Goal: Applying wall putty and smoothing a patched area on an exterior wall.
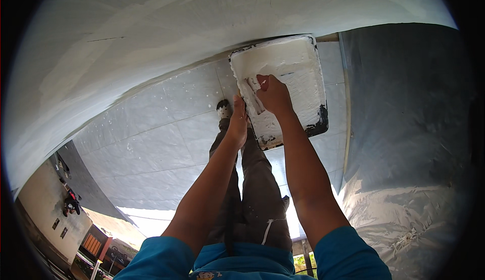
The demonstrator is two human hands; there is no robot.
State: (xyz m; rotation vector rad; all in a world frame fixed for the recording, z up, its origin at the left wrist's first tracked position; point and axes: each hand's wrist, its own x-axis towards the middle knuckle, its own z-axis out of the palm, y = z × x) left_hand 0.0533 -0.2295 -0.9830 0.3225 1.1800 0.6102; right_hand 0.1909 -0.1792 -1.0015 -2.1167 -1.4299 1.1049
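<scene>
A black rectangular tray (317, 123), its rim and inside coated with white paste (298, 98), is in front of me with its far edge close to the wall. My left hand (238, 121) grips the tray's left side; most of its fingers are hidden. Over the left part of the tray, my right hand (274, 94) is closed round the reddish handle of a wide-bladed scraper (254, 96). White paste smears the blade, which lies on or just above the paste in the tray.
A pale wall (166, 32) with smeared patches curves across the top and left. Below is a grey tiled floor (161, 133) with white spatters. A dark sheet-like surface (399, 113) fills the right side, crumpled and shiny lower down. My shoe (224, 109) shows beside the tray.
</scene>
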